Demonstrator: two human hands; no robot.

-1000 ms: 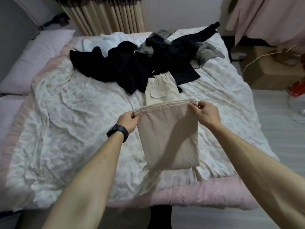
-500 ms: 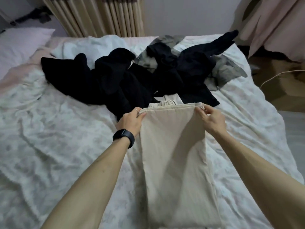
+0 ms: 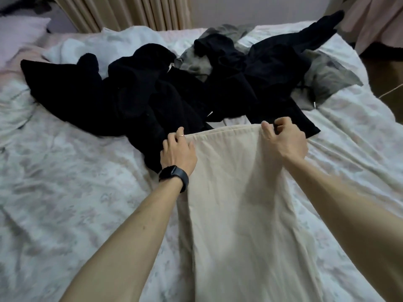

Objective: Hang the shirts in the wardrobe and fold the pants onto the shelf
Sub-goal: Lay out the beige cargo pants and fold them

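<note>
Beige pants [image 3: 244, 203] lie folded lengthwise on the bed, stretching from the bottom of the view up to my hands. My left hand [image 3: 177, 152], with a dark watch on its wrist, pinches the left corner of the far folded edge. My right hand [image 3: 283, 139] pinches the right corner of the same edge. Behind my hands a pile of black clothes [image 3: 152, 94] spreads across the bed, with a grey garment [image 3: 327, 81] mixed in at the right. The pants' lower layer is mostly hidden under the top fold.
The bed has a pale floral sheet [image 3: 65, 192]. A pillow [image 3: 19, 33] lies at the far left. Beige curtains [image 3: 135, 12] hang behind the bed, and pink fabric [image 3: 379, 22] hangs at the top right. The floor shows at the right edge.
Both hands carried the pants' folded edge away from me, over the waistband end toward the black pile. The camera moved closer to the bed.
</note>
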